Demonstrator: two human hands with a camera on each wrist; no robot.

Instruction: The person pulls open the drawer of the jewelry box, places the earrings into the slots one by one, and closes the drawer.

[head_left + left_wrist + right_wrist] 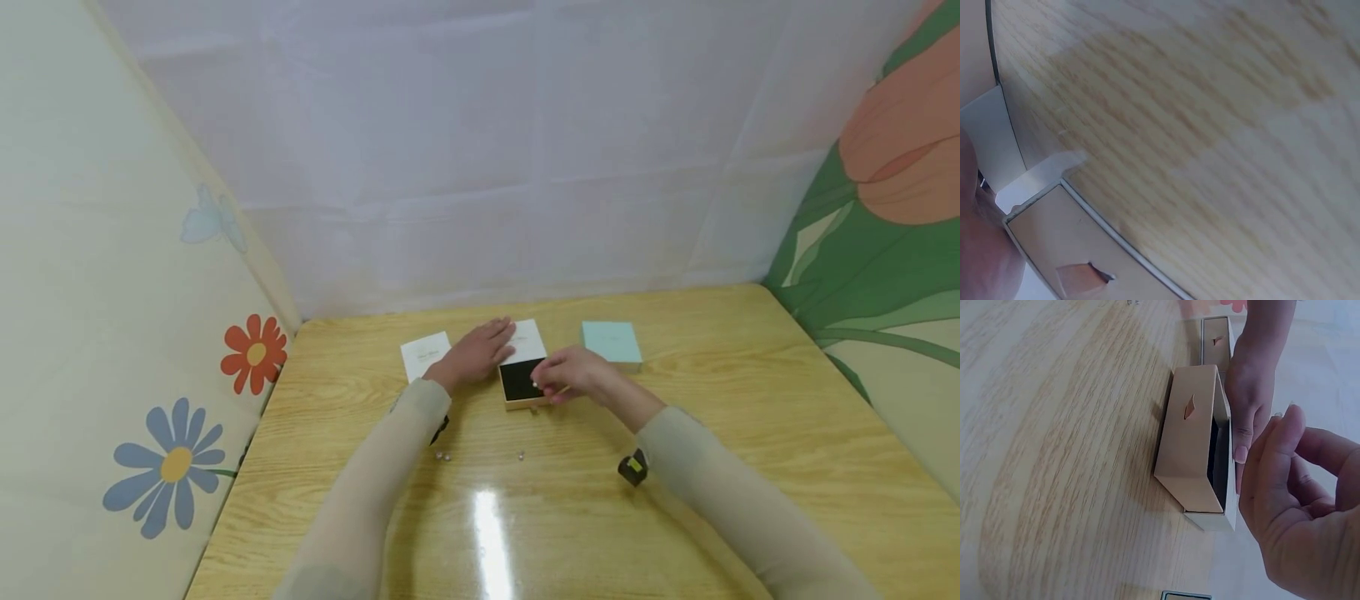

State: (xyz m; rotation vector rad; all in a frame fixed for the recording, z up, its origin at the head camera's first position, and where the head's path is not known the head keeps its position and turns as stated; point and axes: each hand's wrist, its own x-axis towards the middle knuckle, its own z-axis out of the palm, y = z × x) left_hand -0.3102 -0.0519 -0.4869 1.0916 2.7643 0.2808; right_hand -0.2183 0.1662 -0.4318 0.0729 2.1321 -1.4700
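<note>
My left hand [480,354] rests on the white sleeve of the middle jewelry box [529,340], its fingers extended. The tan-fronted drawer [1188,440] of that box is pulled out toward me, showing a black lining [517,380]. Over the drawer's right side, my right hand [573,373] pinches a tiny pale, bead-like piece [535,384] between thumb and fingertips. In the right wrist view the same fingers [1294,428] come together beside the drawer's opening, mostly hiding the piece. The left wrist view catches only a blurred edge of my left hand [988,250].
Left of the middle box lies another white box [423,350], its tan front [1085,244] with a ribbon tab. A turquoise box [611,340] stands at the right. Small shiny pieces [443,456] lie on the wooden table, with another shiny piece [521,456] nearer the middle.
</note>
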